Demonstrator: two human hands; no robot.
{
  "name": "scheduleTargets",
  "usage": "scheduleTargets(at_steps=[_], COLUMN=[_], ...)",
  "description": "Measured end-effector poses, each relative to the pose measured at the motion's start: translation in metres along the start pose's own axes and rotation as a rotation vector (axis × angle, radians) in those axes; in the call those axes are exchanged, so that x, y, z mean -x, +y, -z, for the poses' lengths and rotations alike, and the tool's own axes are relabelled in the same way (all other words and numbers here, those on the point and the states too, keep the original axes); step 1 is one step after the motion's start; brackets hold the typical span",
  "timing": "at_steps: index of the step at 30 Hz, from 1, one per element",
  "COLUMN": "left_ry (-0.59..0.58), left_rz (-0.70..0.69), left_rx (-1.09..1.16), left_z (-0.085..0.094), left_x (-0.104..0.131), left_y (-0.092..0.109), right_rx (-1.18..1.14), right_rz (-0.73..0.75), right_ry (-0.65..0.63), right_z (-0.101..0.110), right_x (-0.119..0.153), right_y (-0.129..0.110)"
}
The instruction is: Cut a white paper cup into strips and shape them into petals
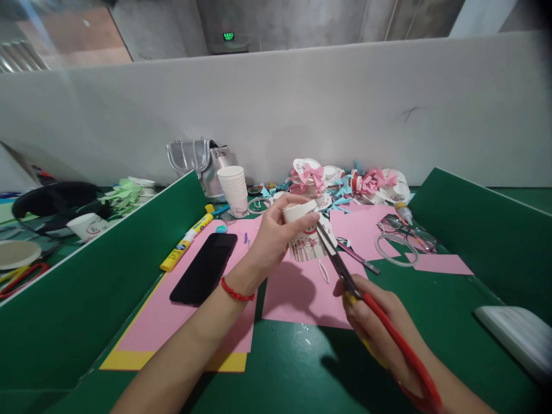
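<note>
My left hand [278,227] grips a white paper cup [304,230] printed with red marks, its side cut into narrow strips that fan out at the lower end. Scissors [340,267] with red and yellow handles are in my right hand [375,313], fingers wrapped round the handles. Their blades reach up to the cup's right side, close by my left fingertips; whether they are biting into the paper I cannot tell. Beneath both hands lies a sheet of pink paper [280,305]. A purple pen [359,257] rests just right of the cup.
A black phone [204,267] and a yellow glue stick [185,247] lie at left. Stacked paper cups [233,187] and a silver bag [194,155] stand behind. Paper flower pieces [314,175] pile up at the back. Glasses [420,236] sit right. Green dividers [491,230] flank both sides.
</note>
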State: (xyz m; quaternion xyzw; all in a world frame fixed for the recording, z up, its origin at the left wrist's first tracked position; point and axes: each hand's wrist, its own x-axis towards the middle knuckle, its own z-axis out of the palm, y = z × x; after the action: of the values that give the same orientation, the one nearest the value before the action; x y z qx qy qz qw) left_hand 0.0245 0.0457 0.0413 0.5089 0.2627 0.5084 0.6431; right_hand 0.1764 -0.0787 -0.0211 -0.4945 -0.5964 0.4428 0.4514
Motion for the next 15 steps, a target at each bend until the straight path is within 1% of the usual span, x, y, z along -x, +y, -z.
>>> scheduleTargets(at_steps=[3, 6, 10, 15], left_ry=[0.069, 0.105, 0.062, 0.046], left_rz=[-0.021, -0.040, 0.005, 0.040], left_rx=[0.022, 0.038, 0.027, -0.024], left_z=[0.003, 0.005, 0.002, -0.002], left_x=[-0.002, -0.004, -0.002, 0.002], left_y=[0.002, 0.003, 0.002, 0.000], right_rx=[-0.083, -0.038, -0.054, -0.124], right_rz=[0.029, 0.058, 0.073, 0.008], right_ry=[-0.070, -0.093, -0.126, -0.139], right_z=[0.000, -0.001, 0.001, 0.000], right_x=[0.001, 0.000, -0.004, -0.006], right_y=[-0.003, 0.001, 0.008, 0.005])
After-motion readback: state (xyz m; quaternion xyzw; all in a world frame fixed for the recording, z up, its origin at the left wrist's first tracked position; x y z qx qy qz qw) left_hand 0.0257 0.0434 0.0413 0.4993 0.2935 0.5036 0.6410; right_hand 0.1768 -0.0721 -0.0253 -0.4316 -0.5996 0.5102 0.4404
